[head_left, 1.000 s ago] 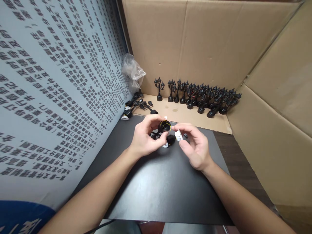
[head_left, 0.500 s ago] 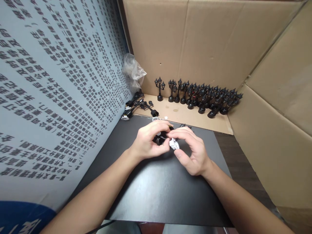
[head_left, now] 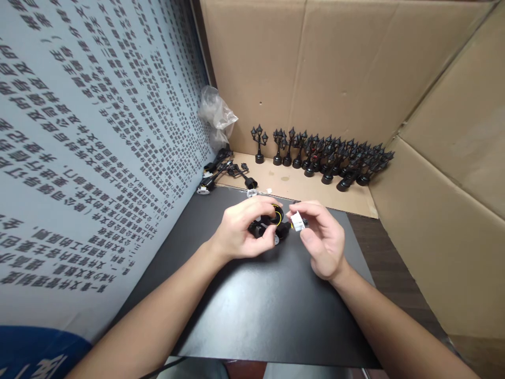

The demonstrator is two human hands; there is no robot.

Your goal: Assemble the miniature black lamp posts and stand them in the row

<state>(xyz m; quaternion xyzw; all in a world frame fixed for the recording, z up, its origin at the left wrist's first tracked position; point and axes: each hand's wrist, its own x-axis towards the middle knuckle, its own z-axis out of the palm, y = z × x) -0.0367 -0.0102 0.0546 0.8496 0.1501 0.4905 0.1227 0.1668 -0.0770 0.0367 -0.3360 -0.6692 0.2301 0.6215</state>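
Observation:
Over the black table, my left hand (head_left: 245, 227) is closed around a black miniature street lamp (head_left: 278, 211), its round hollow base turned toward my right hand. A yellow wire curves at the mouth of that base. Between thumb and fingers, my right hand (head_left: 324, 238) pinches a small white plastic piece (head_left: 298, 221), held a little apart from the lamp. Most of the lamp is hidden behind my left fingers. More black lamp parts lie just behind and below my hands, partly covered.
Several finished-looking black lamps (head_left: 327, 158) stand on a cardboard strip (head_left: 276, 173) at the back. Others (head_left: 224, 171) lie at the back left, below a clear plastic bag (head_left: 216, 113). Cardboard walls (head_left: 347, 63) and a printed board (head_left: 98, 131) enclose the table (head_left: 252, 316).
My right hand has moved right, carrying the white piece away from the lamp. The yellow wire and the round base opening now show more. My left hand has stayed nearly still.

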